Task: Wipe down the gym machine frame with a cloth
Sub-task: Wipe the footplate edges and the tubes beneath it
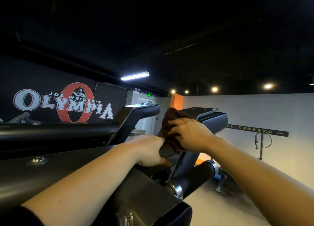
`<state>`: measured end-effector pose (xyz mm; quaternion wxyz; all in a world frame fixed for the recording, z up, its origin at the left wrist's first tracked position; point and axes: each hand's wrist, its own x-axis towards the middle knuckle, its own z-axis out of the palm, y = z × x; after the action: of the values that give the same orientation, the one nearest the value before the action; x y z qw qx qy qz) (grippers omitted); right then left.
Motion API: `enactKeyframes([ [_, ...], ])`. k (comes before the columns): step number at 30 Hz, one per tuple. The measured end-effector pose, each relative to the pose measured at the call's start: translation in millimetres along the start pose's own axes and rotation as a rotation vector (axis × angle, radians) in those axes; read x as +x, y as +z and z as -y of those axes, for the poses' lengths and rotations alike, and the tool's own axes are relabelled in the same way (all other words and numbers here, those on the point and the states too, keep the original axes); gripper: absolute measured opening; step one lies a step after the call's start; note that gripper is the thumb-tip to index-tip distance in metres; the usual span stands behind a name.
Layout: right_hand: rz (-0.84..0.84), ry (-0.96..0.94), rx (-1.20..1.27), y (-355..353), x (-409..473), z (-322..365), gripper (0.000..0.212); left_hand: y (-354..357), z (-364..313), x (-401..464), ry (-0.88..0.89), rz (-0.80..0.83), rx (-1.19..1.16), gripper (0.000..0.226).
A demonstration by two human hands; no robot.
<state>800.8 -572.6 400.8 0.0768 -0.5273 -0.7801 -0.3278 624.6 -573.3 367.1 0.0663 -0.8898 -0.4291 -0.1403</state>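
A dark brown cloth [170, 124] is bunched against the upright arm of the black gym machine frame [71, 168], below the right padded rest [213, 122]. My right hand [190, 132] presses on the cloth with its fingers spread over it. My left hand [150, 149] is wrapped around a black bar of the frame just left of the cloth. Part of the cloth is hidden under my right hand.
A second padded arm [141, 110] rises to the left. A foam roller with metal collars [195, 176] juts out below my hands. A thick black tube [56, 130] runs along the left. Grey floor and a white wall with a hanging cable attachment [262, 139] lie to the right.
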Motion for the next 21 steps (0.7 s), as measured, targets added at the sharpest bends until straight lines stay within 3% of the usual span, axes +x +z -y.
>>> enactKeyframes([
  [2,-0.025,-0.016,0.015,3.0,-15.5,2.4,0.038,1.5,0.5,1.1,0.02,-0.011,0.002,0.059],
  [6,-0.149,0.042,0.054,2.6,-37.8,-15.9,0.036,-2.0,-5.3,7.4,0.09,-0.068,0.056,0.095],
  [8,-0.172,0.086,0.016,-1.3,-35.5,-28.0,0.037,-10.7,-12.3,18.3,0.098,-0.106,0.043,0.099],
  [11,-0.135,0.145,0.027,-10.2,-17.7,-37.3,0.04,-21.3,-26.0,42.5,0.106,-0.206,-0.091,0.088],
  [14,-0.111,0.136,0.072,-10.3,5.3,-51.1,0.039,-25.8,-35.5,64.1,0.089,-0.198,-0.147,0.099],
  [18,-0.069,0.208,0.307,-13.9,25.0,-92.4,0.037,-12.9,-31.3,82.0,0.135,-0.257,-0.218,0.108],
  [21,0.067,0.217,0.214,-19.1,43.0,-113.4,0.041,1.1,-9.1,78.3,0.112,-0.132,-0.208,0.12],
])
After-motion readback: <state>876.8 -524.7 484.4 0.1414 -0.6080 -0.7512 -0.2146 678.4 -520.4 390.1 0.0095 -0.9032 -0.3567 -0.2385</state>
